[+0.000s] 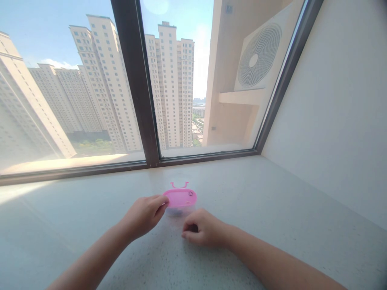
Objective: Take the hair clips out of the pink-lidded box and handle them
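Observation:
A small clear container with a pink lid stands on the pale speckled sill. Something dark shows faintly through its side. Behind the lid lies a thin pink curved handle. My left hand pinches the left edge of the lid between thumb and fingers. Just in front of the container, to the right, my right hand rests near the sill with its fingers curled in. Nothing shows between its thumb and fingertips.
The wide speckled sill runs up to a dark window frame. A white wall closes off the right side. Outside the glass are tall buildings and an air-conditioner unit.

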Action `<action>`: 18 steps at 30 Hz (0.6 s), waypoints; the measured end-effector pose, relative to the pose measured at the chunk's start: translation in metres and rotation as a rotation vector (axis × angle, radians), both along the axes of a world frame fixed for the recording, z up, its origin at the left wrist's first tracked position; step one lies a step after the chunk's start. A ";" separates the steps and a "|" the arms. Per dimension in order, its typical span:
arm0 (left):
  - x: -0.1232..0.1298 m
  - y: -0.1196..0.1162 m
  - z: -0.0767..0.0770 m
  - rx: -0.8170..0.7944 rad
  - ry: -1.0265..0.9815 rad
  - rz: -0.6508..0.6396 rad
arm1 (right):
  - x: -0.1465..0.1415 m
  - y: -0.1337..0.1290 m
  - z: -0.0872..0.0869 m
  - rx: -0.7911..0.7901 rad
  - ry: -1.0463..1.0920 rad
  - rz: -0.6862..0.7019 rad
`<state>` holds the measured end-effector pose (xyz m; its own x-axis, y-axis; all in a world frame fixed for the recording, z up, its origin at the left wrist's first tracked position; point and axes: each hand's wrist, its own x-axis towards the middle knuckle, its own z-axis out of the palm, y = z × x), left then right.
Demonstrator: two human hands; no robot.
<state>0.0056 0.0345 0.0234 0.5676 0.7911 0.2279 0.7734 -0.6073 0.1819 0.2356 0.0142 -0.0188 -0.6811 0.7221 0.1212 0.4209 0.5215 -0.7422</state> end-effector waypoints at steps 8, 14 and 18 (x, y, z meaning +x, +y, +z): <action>0.002 -0.004 0.005 0.022 0.037 0.003 | 0.000 -0.001 0.003 0.005 0.002 0.012; 0.004 -0.006 0.008 0.021 0.076 0.000 | 0.000 0.000 0.001 -0.001 0.017 0.013; 0.005 -0.007 0.010 0.026 0.099 -0.002 | 0.000 0.001 0.001 0.004 0.009 0.010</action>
<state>0.0105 0.0273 0.0329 0.5897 0.7848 0.1908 0.7858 -0.6120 0.0886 0.2357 0.0149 -0.0183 -0.6871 0.7147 0.1304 0.4090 0.5289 -0.7436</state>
